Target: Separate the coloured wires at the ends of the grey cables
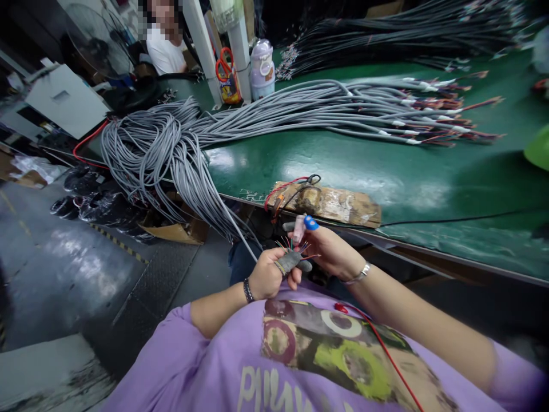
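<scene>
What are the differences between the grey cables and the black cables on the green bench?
Position: the grey cables lie nearer to the person; the black cables lie along the far side.
Pose: the grey cables gather in loops at the left and hang over the bench edge; the black cables stretch out lengthwise.
Contact: one grey cable runs down to the left hand; no hand touches the black cables.
Both form long bunches on the green bench.

The place is a workshop where cables are handled. A long green desk (407, 163) carries a heap of grey cables (291, 114) with loose coloured wire ends toward 12 o'clock and dark cables (386, 43) toward 1. A large fan (92, 43) stands at 10 o'clock, another person (165, 54) is at 11, and striped tape (120, 244) marks the worn floor (77, 246) at 9.
</scene>
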The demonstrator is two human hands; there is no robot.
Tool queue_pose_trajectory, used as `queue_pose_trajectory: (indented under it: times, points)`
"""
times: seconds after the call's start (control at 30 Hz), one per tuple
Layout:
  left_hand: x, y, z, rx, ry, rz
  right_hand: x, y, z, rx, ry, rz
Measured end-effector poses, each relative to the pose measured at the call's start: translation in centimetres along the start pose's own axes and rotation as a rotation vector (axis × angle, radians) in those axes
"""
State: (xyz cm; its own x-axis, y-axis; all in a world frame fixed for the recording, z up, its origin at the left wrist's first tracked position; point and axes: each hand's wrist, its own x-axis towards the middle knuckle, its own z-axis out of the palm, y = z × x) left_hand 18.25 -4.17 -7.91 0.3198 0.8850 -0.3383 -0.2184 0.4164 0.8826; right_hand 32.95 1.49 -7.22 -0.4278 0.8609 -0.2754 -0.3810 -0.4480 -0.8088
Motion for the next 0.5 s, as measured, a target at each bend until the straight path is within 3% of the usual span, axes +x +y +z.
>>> queue_pose_trajectory:
  times: [0.27, 0.4, 0.5]
  points:
    - [0.11, 0.13, -0.02, -0.045, 0.005, 0.022, -0.49, 0.32, -0.03, -0.039, 0.089, -0.025]
    - [0.19, 0.25, -0.14, -0.032, 0.004, 0.016, -0.48, 0.67, -0.27, -0.142, 0.205, -0.130]
    - [0.27, 0.31, -0.17, -0.018, 0.011, 0.006, -0.13, 0.83, -0.36, -0.098, 0.173, -0.118]
